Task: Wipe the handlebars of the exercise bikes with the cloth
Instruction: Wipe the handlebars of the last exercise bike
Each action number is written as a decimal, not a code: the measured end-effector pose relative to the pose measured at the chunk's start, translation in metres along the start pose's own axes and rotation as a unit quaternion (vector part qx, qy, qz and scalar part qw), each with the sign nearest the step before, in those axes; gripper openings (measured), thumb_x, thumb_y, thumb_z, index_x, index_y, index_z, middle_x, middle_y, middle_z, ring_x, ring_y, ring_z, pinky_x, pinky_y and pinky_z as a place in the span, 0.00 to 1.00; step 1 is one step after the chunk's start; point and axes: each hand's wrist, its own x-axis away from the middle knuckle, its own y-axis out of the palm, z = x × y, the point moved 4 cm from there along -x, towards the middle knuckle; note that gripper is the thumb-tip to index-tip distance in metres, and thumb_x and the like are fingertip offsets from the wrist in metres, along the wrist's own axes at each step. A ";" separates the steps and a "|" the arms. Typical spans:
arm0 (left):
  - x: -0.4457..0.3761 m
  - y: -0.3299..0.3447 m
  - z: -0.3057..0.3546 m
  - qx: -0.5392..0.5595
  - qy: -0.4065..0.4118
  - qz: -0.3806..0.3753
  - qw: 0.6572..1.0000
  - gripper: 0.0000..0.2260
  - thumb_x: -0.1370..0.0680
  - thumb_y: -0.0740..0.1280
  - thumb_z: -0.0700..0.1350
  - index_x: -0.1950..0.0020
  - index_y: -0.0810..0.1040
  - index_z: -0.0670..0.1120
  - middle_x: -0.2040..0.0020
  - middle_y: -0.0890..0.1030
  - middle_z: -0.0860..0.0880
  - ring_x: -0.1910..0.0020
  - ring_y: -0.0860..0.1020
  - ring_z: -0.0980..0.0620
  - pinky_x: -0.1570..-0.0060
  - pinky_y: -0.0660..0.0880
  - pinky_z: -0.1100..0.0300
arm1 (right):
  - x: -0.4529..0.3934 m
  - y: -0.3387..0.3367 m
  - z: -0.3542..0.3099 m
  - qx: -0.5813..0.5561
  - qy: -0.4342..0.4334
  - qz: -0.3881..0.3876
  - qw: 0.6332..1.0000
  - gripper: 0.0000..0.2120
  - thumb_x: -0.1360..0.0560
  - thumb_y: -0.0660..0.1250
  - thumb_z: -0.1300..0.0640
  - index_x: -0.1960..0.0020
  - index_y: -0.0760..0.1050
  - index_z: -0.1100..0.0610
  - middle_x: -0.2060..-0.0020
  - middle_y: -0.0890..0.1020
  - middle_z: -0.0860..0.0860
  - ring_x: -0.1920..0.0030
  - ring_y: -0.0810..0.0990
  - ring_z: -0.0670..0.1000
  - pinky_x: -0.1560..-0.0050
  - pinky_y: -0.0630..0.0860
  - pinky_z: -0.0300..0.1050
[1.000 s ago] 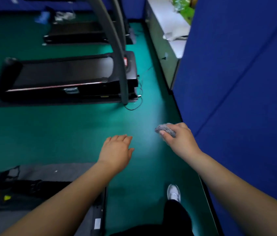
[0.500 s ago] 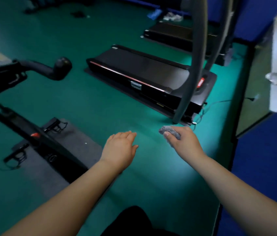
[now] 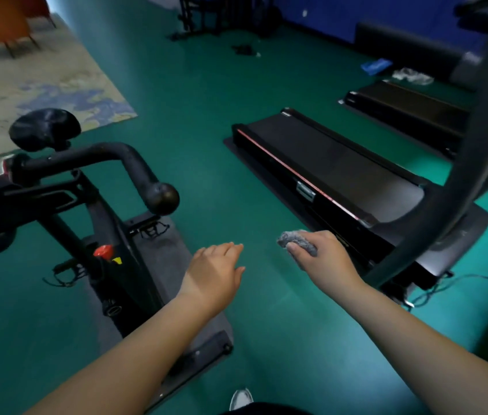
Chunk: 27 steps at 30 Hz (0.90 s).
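The right hand (image 3: 323, 259) is held out over the green floor (image 3: 195, 97) with its fingers curled round a small wad of grey cloth (image 3: 295, 239); the cloth sticks out past the knuckles on the side toward the left hand. The left hand (image 3: 215, 271) is stretched forward, palm down, fingers straight and close together, holding nothing and touching nothing. The two hands are near each other, apart, with bare floor between them.

To the left of the left hand, and further forward, stands an exercise bike (image 3: 111, 235). Its black handlebar (image 3: 135, 166) curves up and ends in a round knob that is the bike's nearest part to the left hand, above and to the left of the fingertips, not touching them. Beyond the handlebar is the black saddle (image 3: 45, 128). Lower on the frame, left of the left hand, sits a red knob (image 3: 103, 251). The bike rests on a grey mat (image 3: 174, 253) whose edge runs under the left wrist and forearm.

Just beyond and to the right of the right hand lies a black treadmill (image 3: 341, 172) with a red line along its side; its dark upright (image 3: 476, 163) rises in a curve to the right of the right forearm. A second treadmill (image 3: 410, 106) lies further off beyond the first. Far ahead and left of both hands a patterned rug (image 3: 36, 88) covers the floor. Below the arms the tip of a white shoe (image 3: 241, 398) shows at the frame's lower edge
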 end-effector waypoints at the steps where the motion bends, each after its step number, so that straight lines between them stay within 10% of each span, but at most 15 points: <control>1: -0.007 -0.003 -0.003 0.000 -0.003 0.004 1.000 0.22 0.20 0.56 0.53 0.27 0.62 0.50 0.29 0.69 0.50 0.32 0.67 0.49 0.33 0.62 0.53 | -0.010 -0.001 -0.004 0.001 -0.010 0.000 1.000 0.14 0.25 0.67 0.47 0.41 0.79 0.48 0.48 0.76 0.51 0.46 0.74 0.48 0.42 0.69 0.39; 15: -0.031 -0.024 -0.058 0.014 -0.240 0.128 0.962 0.18 0.26 0.67 0.47 0.38 0.76 0.42 0.44 0.80 0.45 0.46 0.79 0.45 0.44 0.71 0.57 | -0.150 0.066 -0.098 -0.024 -0.223 -0.196 0.955 0.10 0.25 0.67 0.49 0.44 0.80 0.45 0.52 0.75 0.51 0.49 0.72 0.46 0.54 0.61 0.33; 24: -0.011 -0.055 -0.029 0.027 -0.497 0.226 0.838 0.20 0.24 0.64 0.50 0.34 0.74 0.47 0.37 0.77 0.49 0.39 0.75 0.48 0.39 0.70 0.55 | -0.191 0.077 -0.151 -0.101 -0.361 -0.334 0.865 0.08 0.25 0.67 0.50 0.47 0.79 0.45 0.56 0.72 0.42 0.51 0.75 0.49 0.50 0.77 0.53; 27: 0.007 -0.074 -0.009 0.059 -0.556 0.267 0.785 0.19 0.23 0.63 0.51 0.32 0.70 0.52 0.36 0.76 0.51 0.37 0.73 0.48 0.38 0.69 0.55 | -0.185 0.068 -0.181 -0.165 -0.407 -0.353 0.826 0.08 0.25 0.67 0.52 0.52 0.74 0.38 0.54 0.74 0.47 0.50 0.75 0.46 0.46 0.70 0.30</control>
